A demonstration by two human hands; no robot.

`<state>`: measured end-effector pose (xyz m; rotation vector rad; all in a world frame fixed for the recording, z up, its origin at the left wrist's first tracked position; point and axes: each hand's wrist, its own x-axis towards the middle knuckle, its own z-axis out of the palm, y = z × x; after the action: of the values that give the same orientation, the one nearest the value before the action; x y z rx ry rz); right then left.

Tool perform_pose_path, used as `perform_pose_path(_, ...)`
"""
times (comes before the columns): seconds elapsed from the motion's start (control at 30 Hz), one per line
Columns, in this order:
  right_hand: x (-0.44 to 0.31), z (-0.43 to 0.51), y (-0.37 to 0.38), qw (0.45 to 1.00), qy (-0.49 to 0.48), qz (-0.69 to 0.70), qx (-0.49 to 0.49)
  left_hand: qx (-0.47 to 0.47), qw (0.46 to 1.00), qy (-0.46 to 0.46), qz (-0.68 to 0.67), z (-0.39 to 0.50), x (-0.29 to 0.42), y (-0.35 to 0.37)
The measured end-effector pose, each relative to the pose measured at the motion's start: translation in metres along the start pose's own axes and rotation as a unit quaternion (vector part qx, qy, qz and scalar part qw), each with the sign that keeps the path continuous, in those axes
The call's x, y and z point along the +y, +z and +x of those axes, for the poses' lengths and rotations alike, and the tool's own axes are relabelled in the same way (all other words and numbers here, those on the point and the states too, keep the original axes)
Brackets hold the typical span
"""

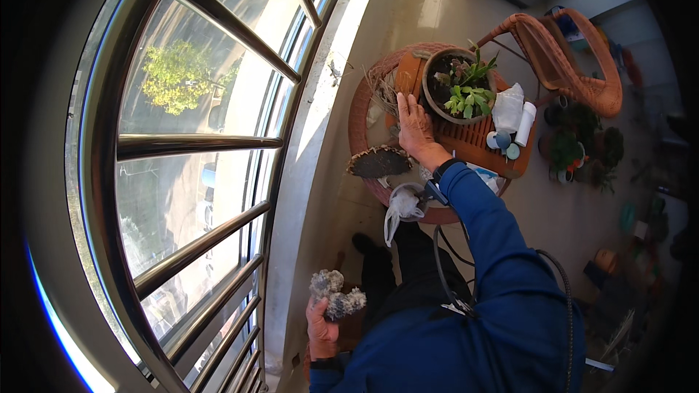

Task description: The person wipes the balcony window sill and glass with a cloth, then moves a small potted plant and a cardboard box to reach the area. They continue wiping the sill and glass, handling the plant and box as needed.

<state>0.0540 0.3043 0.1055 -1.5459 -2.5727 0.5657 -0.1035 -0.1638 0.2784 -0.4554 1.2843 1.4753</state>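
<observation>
At the lower left, my left hand (321, 323) grips a lumpy, rough grey-white piece (345, 302) that looks like porous stone or coral. My right hand (416, 124) reaches over the round wicker table (357, 120), fingers extended, with no object seen in its grasp. Its fingertips lie at the edge of an orange-brown slatted tray (464, 134), beside a round plant pot (431, 103) holding green succulents (468, 99). Whether they touch the tray or pot is unclear. Dry twigs (384, 90) lie left of those fingers, and a dried sunflower head (380, 162) sits below them.
A white bottle (525, 124), crumpled white tissue (508, 109) and small round containers (498, 140) stand on the tray. A bag-lined bin (405, 204) is at the table's near edge. Metal window bars (199, 143) and a sill (306, 136) run along the left; a wicker chair (581, 73) stands right.
</observation>
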Motion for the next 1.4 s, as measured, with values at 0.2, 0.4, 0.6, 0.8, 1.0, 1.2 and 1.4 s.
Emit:
perform_pose_path(0.2,0.019,-0.016,0.008,0.998,0.009,-0.055,-0.023,-0.007,1.0,-0.002,0.012,-0.003,-0.001,-0.001)
perform_pose_path(0.4,0.005,-0.028,-0.002,0.994,0.0,-0.111,-0.018,-0.013,1.0,-0.001,0.015,-0.005,-0.004,-0.004)
perform_pose_path(0.6,-0.005,-0.031,-0.021,0.993,0.015,-0.115,-0.029,-0.018,1.0,-0.002,0.019,-0.007,-0.003,-0.005)
perform_pose_path(0.8,-0.067,-0.056,-0.057,0.994,-0.086,0.067,0.003,-0.032,0.999,0.006,0.01,-0.004,0.015,0.017)
perform_pose_path(1.0,-0.179,-0.142,-0.073,0.811,-0.255,0.426,-0.308,-0.057,0.994,0.074,0.053,0.029,0.044,0.076)
perform_pose_path(1.2,-0.206,-0.175,-0.042,0.804,-0.243,0.43,-0.33,-0.015,0.985,0.117,0.123,0.062,0.051,0.096)
perform_pose_path(1.4,-0.223,-0.148,0.002,0.852,-0.16,0.415,-0.274,-0.096,0.989,0.085,0.079,0.071,0.062,0.085)
